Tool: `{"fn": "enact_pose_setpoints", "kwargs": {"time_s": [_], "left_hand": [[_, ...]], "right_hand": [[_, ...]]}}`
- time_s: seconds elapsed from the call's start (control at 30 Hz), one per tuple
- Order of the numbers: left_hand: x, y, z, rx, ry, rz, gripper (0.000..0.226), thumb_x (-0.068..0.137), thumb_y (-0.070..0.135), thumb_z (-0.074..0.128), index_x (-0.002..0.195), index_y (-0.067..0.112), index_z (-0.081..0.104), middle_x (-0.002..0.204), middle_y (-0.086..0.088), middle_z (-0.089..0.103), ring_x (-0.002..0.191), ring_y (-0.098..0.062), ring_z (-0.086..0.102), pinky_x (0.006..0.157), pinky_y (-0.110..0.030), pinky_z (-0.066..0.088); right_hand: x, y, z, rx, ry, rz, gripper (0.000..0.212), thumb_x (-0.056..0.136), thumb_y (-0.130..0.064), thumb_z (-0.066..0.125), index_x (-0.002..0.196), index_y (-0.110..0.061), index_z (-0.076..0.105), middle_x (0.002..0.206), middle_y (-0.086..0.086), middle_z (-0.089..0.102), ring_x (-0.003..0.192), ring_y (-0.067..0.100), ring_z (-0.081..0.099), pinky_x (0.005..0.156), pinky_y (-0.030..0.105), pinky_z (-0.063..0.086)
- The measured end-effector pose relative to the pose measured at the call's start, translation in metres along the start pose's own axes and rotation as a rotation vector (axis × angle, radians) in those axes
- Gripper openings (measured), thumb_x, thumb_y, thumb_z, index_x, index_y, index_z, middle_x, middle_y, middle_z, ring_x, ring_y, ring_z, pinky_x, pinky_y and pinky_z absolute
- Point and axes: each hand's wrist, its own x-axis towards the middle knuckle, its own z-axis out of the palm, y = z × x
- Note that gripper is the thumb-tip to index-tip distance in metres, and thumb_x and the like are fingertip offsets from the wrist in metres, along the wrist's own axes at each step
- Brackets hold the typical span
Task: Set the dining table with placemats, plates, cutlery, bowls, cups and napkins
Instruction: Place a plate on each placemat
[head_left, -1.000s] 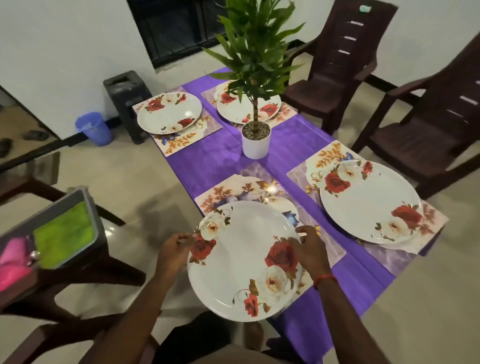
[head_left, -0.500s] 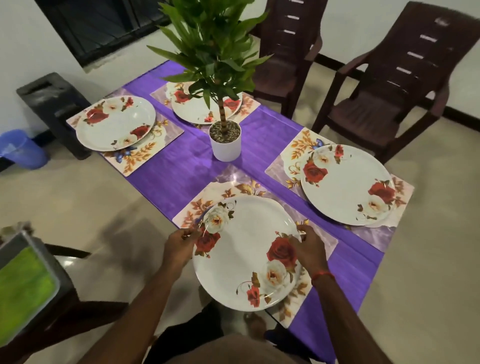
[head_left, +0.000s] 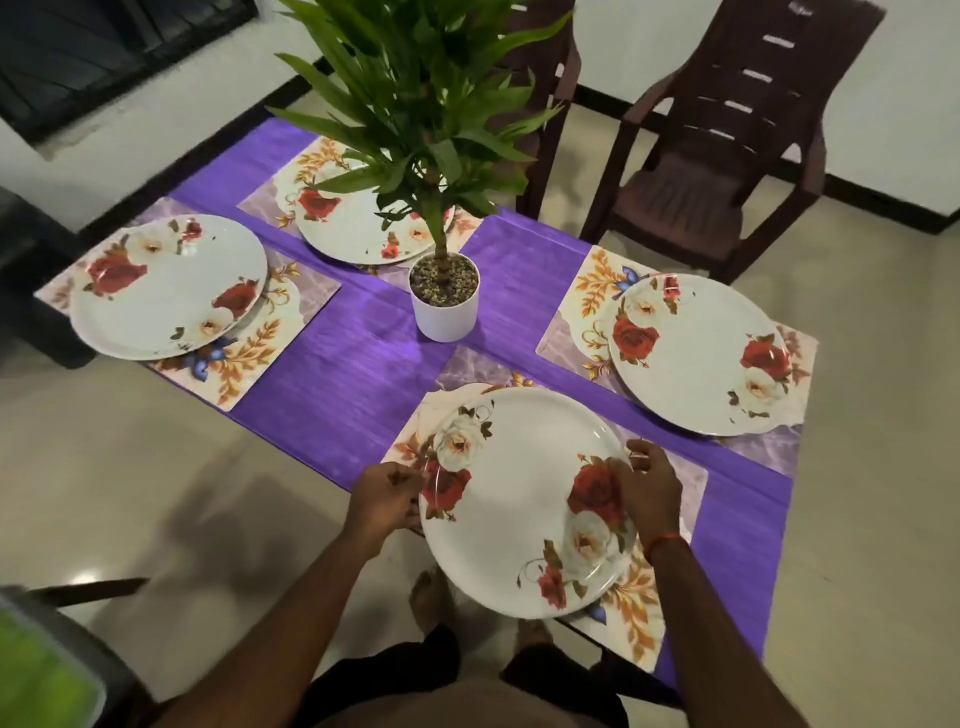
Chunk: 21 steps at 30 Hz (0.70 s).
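Observation:
A white plate with red and white roses (head_left: 519, 499) lies on the near floral placemat (head_left: 670, 488) of the purple-covered table (head_left: 358, 374). My left hand (head_left: 387, 499) grips its left rim and my right hand (head_left: 649, 488) grips its right rim. Three more rose plates sit on their own placemats: one at the left (head_left: 166, 286), one at the back behind the plant (head_left: 358, 228), one at the right (head_left: 701, 353). I see no cutlery, bowls, cups or napkins on the table.
A potted green plant in a white pot (head_left: 444, 301) stands at the table's middle. Two dark brown chairs (head_left: 727, 156) stand beyond the far right side. A grey tray with a green item (head_left: 47, 670) sits at the lower left. My bare feet show under the table edge.
The plate in my hands has come down and forward onto the near placemat. The view has swung left to right and closer to the table.

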Motion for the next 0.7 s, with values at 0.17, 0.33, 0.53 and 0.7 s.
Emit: {"fn": "enact_pose_setpoints", "kwargs": {"time_s": [0.17, 0.33, 0.53, 0.7], "left_hand": [[0.012, 0.003, -0.004, 0.027, -0.053, 0.020, 0.014, 0.088, 0.018, 0.079, 0.091, 0.008, 0.070, 0.081, -0.013, 0.077, 0.067, -0.033, 0.076, 0.065, -0.055, 0.063], [0.019, 0.005, -0.007, 0.070, -0.100, 0.034, 0.015, 0.090, 0.020, 0.078, 0.092, 0.008, 0.070, 0.084, -0.013, 0.077, 0.069, -0.033, 0.076, 0.063, -0.055, 0.063], [0.025, 0.010, -0.006, 0.120, -0.121, 0.066, 0.013, 0.091, 0.020, 0.076, 0.093, 0.010, 0.068, 0.085, -0.010, 0.077, 0.068, -0.028, 0.076, 0.063, -0.049, 0.064], [0.029, 0.013, -0.003, 0.107, -0.117, 0.082, 0.014, 0.091, 0.018, 0.076, 0.092, 0.007, 0.069, 0.083, -0.011, 0.077, 0.067, -0.028, 0.076, 0.061, -0.047, 0.064]], "right_hand": [[-0.019, 0.005, -0.009, 0.034, 0.086, 0.076, 0.030, 0.089, -0.013, 0.067, 0.119, -0.017, 0.065, 0.103, 0.002, 0.068, 0.097, 0.022, 0.061, 0.084, 0.029, 0.043], [-0.034, 0.037, -0.015, -0.121, 0.057, 0.086, 0.020, 0.091, -0.029, 0.069, 0.107, -0.017, 0.073, 0.095, 0.000, 0.073, 0.090, 0.021, 0.065, 0.078, 0.032, 0.049], [-0.036, 0.048, -0.009, 0.064, 0.092, 0.171, 0.020, 0.087, -0.031, 0.075, 0.104, -0.020, 0.076, 0.093, -0.005, 0.075, 0.091, 0.019, 0.069, 0.085, 0.040, 0.058], [-0.032, 0.056, -0.003, 0.206, 0.126, 0.200, 0.032, 0.092, -0.031, 0.072, 0.122, -0.020, 0.072, 0.111, 0.000, 0.074, 0.103, 0.020, 0.068, 0.094, 0.047, 0.057]]}}
